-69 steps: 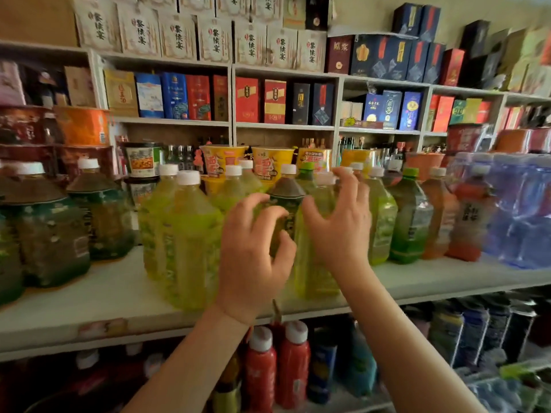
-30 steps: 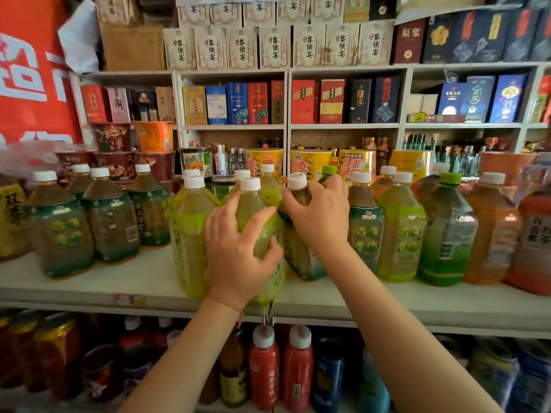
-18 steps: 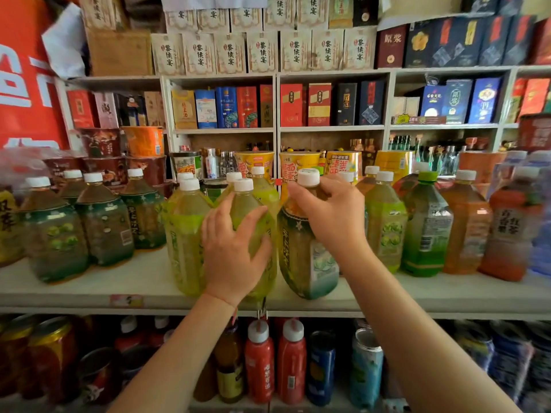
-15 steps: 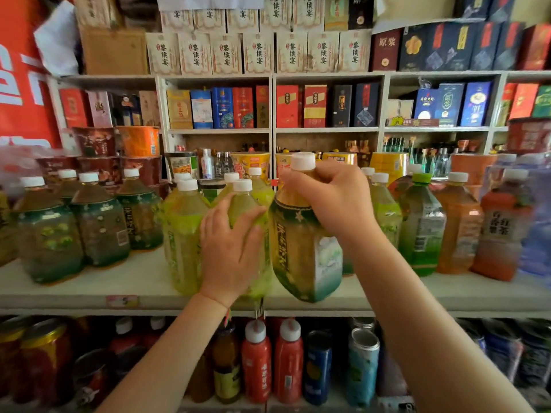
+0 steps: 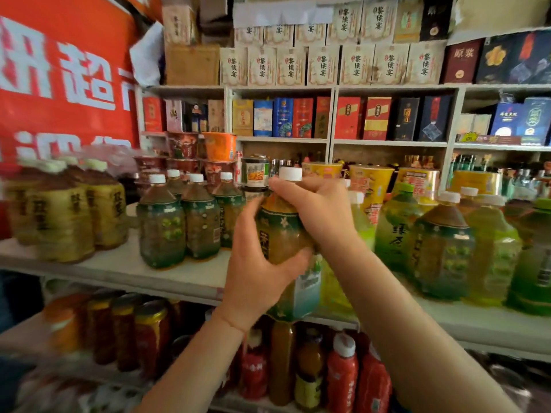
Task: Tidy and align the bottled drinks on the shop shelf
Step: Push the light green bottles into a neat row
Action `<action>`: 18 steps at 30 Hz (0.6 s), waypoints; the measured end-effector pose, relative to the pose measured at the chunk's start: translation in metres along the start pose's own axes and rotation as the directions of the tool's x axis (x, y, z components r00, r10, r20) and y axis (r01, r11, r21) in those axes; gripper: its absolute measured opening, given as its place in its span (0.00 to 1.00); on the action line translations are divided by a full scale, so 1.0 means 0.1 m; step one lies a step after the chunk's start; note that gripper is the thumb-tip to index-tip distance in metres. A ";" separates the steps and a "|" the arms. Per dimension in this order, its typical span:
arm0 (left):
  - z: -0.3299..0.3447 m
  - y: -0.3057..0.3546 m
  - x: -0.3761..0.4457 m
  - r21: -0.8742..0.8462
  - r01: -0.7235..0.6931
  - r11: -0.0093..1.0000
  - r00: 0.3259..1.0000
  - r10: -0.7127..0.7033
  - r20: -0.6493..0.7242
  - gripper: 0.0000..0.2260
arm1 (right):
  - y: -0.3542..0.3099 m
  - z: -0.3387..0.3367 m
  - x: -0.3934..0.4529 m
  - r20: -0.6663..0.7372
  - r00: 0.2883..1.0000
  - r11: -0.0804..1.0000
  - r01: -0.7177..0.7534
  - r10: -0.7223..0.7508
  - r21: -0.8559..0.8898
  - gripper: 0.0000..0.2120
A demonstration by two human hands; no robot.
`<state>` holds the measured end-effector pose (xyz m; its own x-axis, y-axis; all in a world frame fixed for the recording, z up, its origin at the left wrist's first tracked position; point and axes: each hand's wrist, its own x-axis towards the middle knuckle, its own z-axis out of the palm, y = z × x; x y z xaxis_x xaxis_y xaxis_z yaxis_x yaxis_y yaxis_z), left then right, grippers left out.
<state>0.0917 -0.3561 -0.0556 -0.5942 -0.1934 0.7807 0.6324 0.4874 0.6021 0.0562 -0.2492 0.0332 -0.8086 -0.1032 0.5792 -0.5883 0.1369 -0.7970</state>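
A large tea bottle (image 5: 283, 234) with a dark green label and white cap hangs in the air in front of the white shelf (image 5: 125, 271). My right hand (image 5: 316, 210) grips its neck and shoulder. My left hand (image 5: 256, 272) wraps round its body from the left. Left of it, a group of matching dark green tea bottles (image 5: 185, 222) stands on the shelf. Yellow-green bottles (image 5: 492, 248) and more dark green ones (image 5: 441, 245) stand to the right. Brown-yellow labelled bottles (image 5: 65, 216) stand at the far left.
Instant noodle cups (image 5: 369, 180) and a jar (image 5: 255, 171) stand behind the bottles. Boxed goods fill the upper shelves (image 5: 387, 142). Red and amber bottles (image 5: 343, 371) crowd the lower shelf. A red banner (image 5: 59, 84) hangs at the left. Bare shelf shows between the held bottle and the left group.
My right hand has lifted the dark green bottle off the shelf and carried it left. My left hand has left the yellow-green bottle and taken hold of the lifted one. The view has swung left.
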 end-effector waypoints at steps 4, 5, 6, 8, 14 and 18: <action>-0.38 -0.29 0.13 0.136 0.118 0.984 0.991 -0.108 -0.077 0.49 | 0.01 0.61 0.14 -0.013 0.996 0.996 0.089 -0.089 0.010 0.21; -0.45 -0.37 0.18 0.144 0.124 0.982 0.989 -0.111 -0.095 0.49 | 0.02 0.73 0.18 -0.003 0.996 0.996 0.089 -0.089 0.027 0.21; -0.52 -0.47 0.24 0.153 0.122 0.981 0.988 -0.104 -0.116 0.48 | 0.04 0.86 0.23 0.017 0.997 0.996 0.079 -0.080 0.035 0.21; -0.65 -0.66 0.36 0.203 0.097 0.974 0.986 -0.067 -0.149 0.48 | 0.08 1.08 0.33 0.071 0.996 0.999 0.050 -0.049 -0.009 0.20; -0.89 -1.27 0.55 0.191 0.248 0.950 0.963 -0.219 -0.160 0.48 | 0.36 1.56 0.49 0.354 0.931 0.944 0.031 0.092 -0.327 0.21; -0.95 -1.47 0.53 0.330 0.203 0.922 0.967 -0.137 -0.214 0.45 | 0.52 1.64 0.50 0.425 0.888 0.945 -0.032 0.177 -0.326 0.36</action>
<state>0.0138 -0.5188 -0.0867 -0.5548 -0.4357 0.7087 0.2984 0.6910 0.6584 -0.0143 -0.4084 -0.0071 -0.8206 -0.4862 0.3004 -0.5309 0.4539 -0.7156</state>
